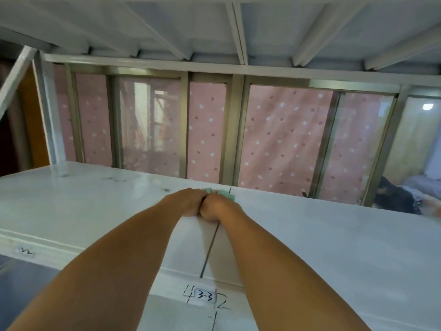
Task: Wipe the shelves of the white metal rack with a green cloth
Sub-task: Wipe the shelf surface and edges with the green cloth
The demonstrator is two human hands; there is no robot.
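Note:
Both my arms reach across the white metal shelf (322,235) toward its far edge. My left hand (188,201) and my right hand (216,209) lie side by side, touching, on top of the green cloth (225,194). Only small patches of the cloth show beyond my fingers. Both hands press the cloth down on the shelf near the dark seam (211,247) between two shelf panels. My fingers curve over the cloth; how tightly they grip is hidden.
The underside of the upper shelf (214,25) hangs close overhead. Behind the rack a window frame (235,130) with a pink dotted curtain stands. A "3-3" label (205,296) sits on the shelf's front lip. Dark scuffs (114,179) mark the left panel.

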